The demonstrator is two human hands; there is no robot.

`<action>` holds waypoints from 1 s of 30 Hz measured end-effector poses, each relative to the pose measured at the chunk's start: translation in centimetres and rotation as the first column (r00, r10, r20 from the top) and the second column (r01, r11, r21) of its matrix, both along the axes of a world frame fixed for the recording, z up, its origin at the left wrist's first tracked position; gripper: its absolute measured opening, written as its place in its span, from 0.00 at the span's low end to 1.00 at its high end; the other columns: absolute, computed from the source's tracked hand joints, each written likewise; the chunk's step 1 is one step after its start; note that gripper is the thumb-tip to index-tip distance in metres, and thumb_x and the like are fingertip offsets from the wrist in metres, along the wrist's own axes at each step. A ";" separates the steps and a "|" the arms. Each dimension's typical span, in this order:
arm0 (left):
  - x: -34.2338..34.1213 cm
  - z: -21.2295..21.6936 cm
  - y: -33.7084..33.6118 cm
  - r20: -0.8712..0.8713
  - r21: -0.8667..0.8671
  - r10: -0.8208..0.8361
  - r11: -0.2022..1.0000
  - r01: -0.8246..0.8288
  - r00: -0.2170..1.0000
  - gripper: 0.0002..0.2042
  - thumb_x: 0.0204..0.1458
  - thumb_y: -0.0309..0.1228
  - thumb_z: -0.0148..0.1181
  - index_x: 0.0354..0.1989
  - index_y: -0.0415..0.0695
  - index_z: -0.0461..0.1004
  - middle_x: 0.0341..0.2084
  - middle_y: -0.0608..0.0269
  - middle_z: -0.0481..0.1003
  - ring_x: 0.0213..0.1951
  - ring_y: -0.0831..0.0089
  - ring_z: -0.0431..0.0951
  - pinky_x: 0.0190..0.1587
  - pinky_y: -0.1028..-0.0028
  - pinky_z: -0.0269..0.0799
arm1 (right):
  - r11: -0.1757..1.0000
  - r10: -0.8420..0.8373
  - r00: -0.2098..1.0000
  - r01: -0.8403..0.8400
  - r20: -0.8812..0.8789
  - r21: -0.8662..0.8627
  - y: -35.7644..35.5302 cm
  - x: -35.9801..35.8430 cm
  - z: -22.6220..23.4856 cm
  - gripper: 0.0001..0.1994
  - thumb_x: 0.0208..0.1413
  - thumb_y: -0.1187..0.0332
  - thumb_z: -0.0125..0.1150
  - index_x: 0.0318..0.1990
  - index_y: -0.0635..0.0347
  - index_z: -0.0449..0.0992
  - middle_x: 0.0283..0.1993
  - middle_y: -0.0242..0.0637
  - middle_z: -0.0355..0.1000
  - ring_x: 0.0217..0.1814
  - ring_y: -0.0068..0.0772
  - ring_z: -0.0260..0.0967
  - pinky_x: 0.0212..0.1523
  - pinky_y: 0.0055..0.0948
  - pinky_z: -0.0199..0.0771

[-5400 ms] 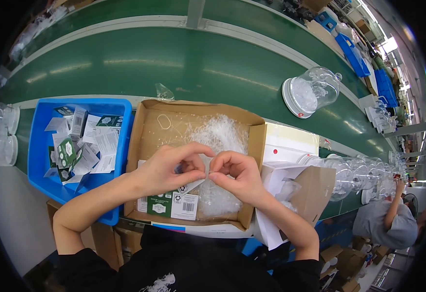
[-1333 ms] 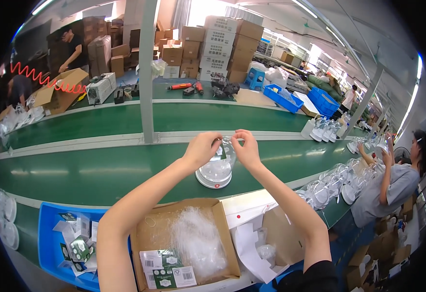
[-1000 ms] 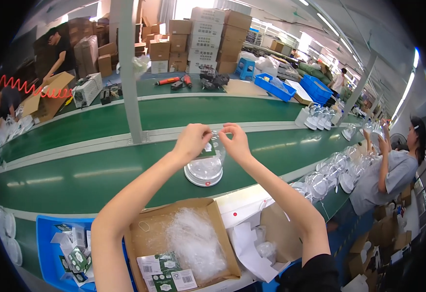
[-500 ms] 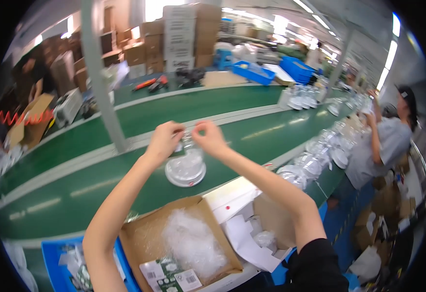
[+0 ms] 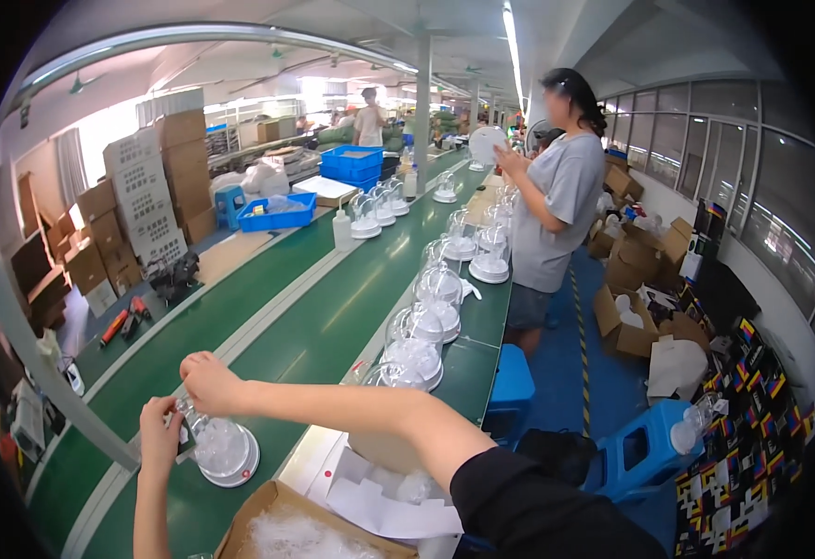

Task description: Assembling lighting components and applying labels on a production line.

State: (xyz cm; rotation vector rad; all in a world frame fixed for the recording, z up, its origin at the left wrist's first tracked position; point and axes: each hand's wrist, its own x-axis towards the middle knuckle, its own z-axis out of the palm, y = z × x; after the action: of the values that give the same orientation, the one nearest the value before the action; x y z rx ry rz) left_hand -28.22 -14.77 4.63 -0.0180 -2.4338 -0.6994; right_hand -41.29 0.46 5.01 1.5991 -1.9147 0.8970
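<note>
Step in hand, as judged: fitting or attaching a small piece at the top of a clear plastic dome on a white round base [image 5: 222, 450], which stood on the green conveyor belt [image 5: 268, 335] at the near left, just beyond the open brown cardboard box [image 5: 277, 522] holding crinkled clear film.

Left hand [image 5: 160, 434] was raised beside the dome's left shoulder, fingers curled toward it and seemingly touching; whether they were pinched shut on anything could not be told. Right hand [image 5: 210, 384] was above and behind the dome, fingers bent downward at its top; its grip was hidden from this angle, so closed or apart could not be told. Right forearm ran nearly level across the view from lower right; left forearm rose steeply from the lower edge.

Next move, as judged, would call for steady fingertip pressure at the dome's crown without tipping it off its base.

A row of similar clear domes [image 5: 426, 317] lined the belt's right edge. A person in a grey shirt [image 5: 556, 200] stood further along.
</note>
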 end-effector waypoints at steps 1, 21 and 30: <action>0.2 0.4 0.0 -0.020 -0.029 -0.015 0.999 0.015 1.000 0.14 0.40 0.17 0.63 0.38 0.37 0.74 0.31 0.56 0.72 0.38 0.60 0.72 0.42 0.65 0.68 | 0.999 0.042 0.999 -0.042 0.003 0.009 0.0 -0.2 0.1 0.03 0.34 0.73 0.58 0.19 0.63 0.76 0.37 0.42 0.70 0.48 0.45 0.66 0.53 0.41 0.63; 0.3 2.6 3.9 -0.077 -0.330 0.040 0.942 -0.064 0.996 0.07 0.37 0.21 0.63 0.26 0.39 0.75 0.27 0.58 0.72 0.36 0.56 0.70 0.39 0.62 0.68 | 0.992 0.083 0.783 -0.123 0.617 0.023 -1.3 0.2 -2.7 0.08 0.43 0.67 0.63 0.24 0.62 0.73 0.39 0.47 0.70 0.45 0.48 0.68 0.47 0.40 0.69; 1.6 3.2 2.3 0.011 -0.394 0.047 0.918 -0.039 0.999 0.08 0.37 0.23 0.62 0.28 0.42 0.74 0.27 0.59 0.71 0.36 0.57 0.70 0.39 0.62 0.68 | 0.991 0.088 0.927 -0.119 0.366 0.064 -1.2 2.5 0.4 0.07 0.38 0.68 0.62 0.17 0.62 0.74 0.36 0.50 0.71 0.42 0.51 0.69 0.42 0.44 0.72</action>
State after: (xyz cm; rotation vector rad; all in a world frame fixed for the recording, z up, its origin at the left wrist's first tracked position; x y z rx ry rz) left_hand -26.57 -12.47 7.83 -0.1180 -2.5466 -0.1798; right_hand -38.79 -0.74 5.37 1.6905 -2.1551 1.2438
